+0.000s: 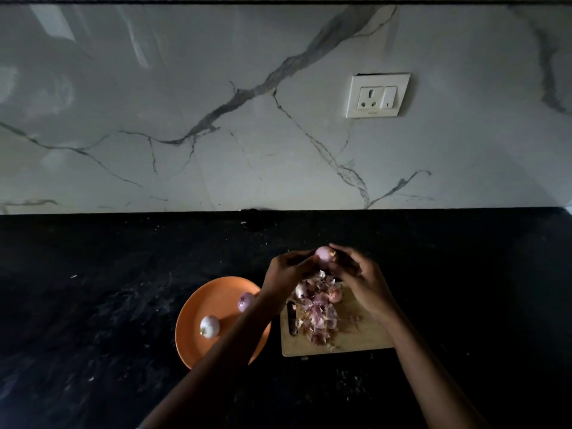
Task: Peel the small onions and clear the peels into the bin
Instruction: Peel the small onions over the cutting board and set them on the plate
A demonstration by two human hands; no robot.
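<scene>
Black stone countertop [93,289] runs below a marble-patterned wall carrying a socket plate [377,95]. Both hands work above the far edge of the wooden cutting board [356,339]. The left hand [286,270] and the right hand [356,274] have their fingers curled around one small onion [323,257], raised between them; its surface looks mostly bare and pale pink. A heap of peels [318,314] covers the board, with one unpeeled onion [335,295] resting at its far side.

Risk: the smooth bulb may slip from the fingertips and drop into the heap or roll across the counter. Loose skins may also scatter off the board edge once swept.

Adjacent items: an orange plate [213,292], just left of the board, carries two peeled onions [210,326]. The left forearm crosses over the plate. No bin is visible.
</scene>
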